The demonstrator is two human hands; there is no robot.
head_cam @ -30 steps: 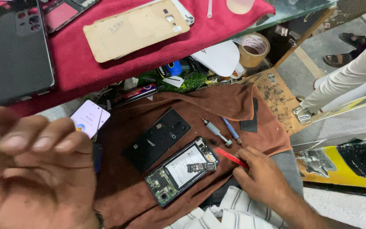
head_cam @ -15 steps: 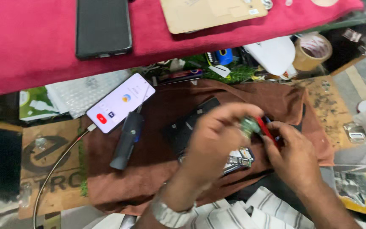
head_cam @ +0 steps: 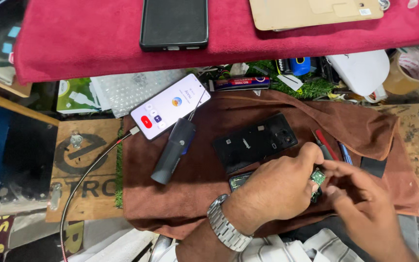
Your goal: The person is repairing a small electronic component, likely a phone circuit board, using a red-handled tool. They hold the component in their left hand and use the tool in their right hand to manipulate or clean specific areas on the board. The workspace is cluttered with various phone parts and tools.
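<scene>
Fingertips pinched on green circuit board (head_cam: 318,176).

three phones (head_cam: 169,106) (head_cam: 174,23) (head_cam: 241,180), one back cover (head_cam: 255,143), one electric screwdriver (head_cam: 173,150), one tape roll (head_cam: 415,72), two hands (head_cam: 277,187) (head_cam: 364,204).

Lit phone screen (head_cam: 169,106), white with a red round button and small coloured icons, tilted at the upper left corner of the brown cloth (head_cam: 209,194). Beyond the cloth's far edge: a long dark tube (head_cam: 238,84) with a red label. Left of the screen: a green-and-white flat package (head_cam: 76,95) and a clear bubble-wrap pouch (head_cam: 132,87).
</scene>
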